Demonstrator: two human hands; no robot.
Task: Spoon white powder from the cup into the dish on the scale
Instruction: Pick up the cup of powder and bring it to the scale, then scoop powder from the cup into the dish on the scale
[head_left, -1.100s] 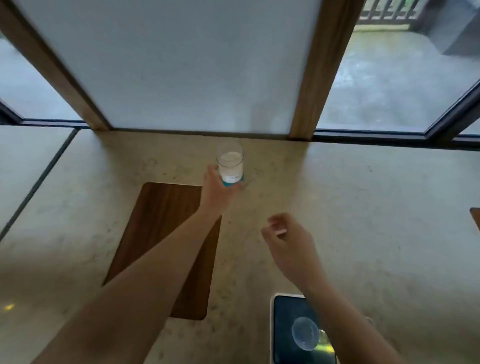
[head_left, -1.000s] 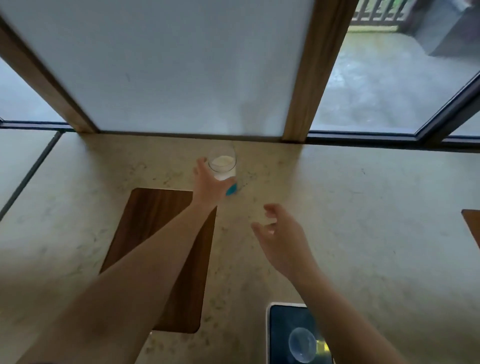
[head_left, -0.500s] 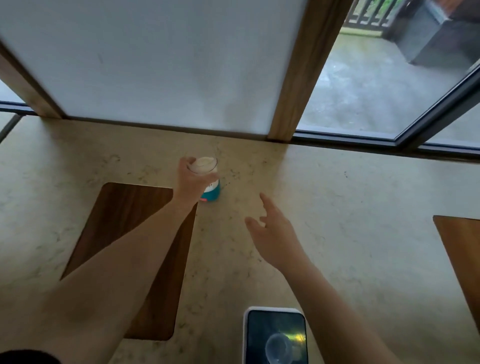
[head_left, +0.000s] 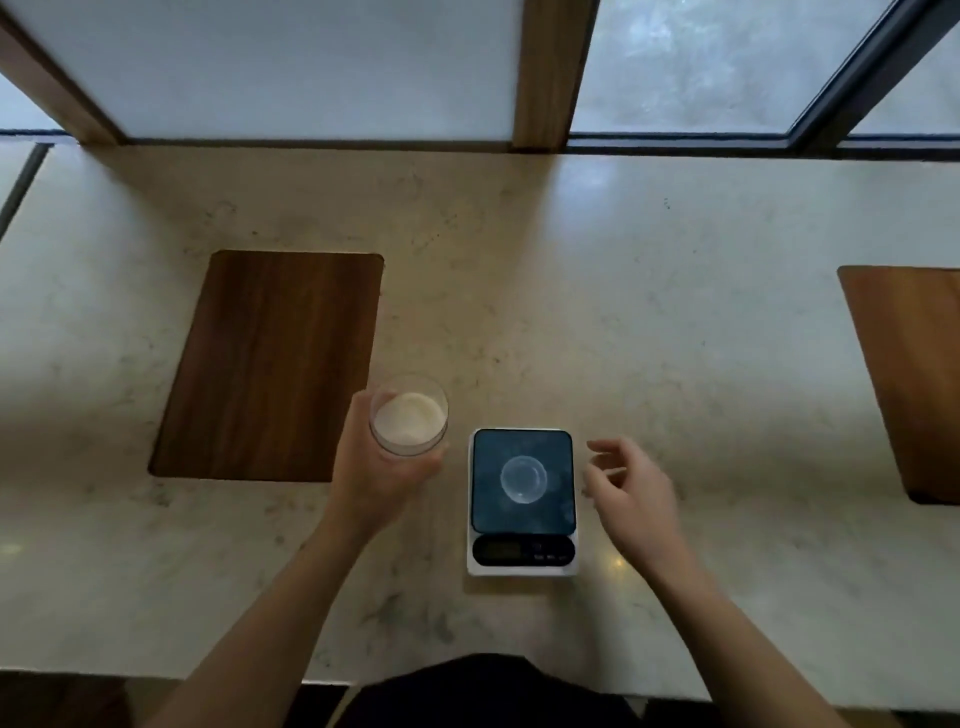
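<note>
just left of the scale (head_left: 522, 501), the left hand (head_left: 376, 478) grips the cup (head_left: 409, 417); right of its edge, the right hand (head_left: 631, 491) hangs loosely open, empty.

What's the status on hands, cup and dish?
Left hand grips cup of powder beside scale. Right hand open, empty. Dish empty. No spoon visible.

Dim daylight falls from the windows (head_left: 691, 67) behind the counter (head_left: 623, 312), whose near part lies shadowed with faint glare spots, while the picture is soft throughout and bends at its edges.
</note>
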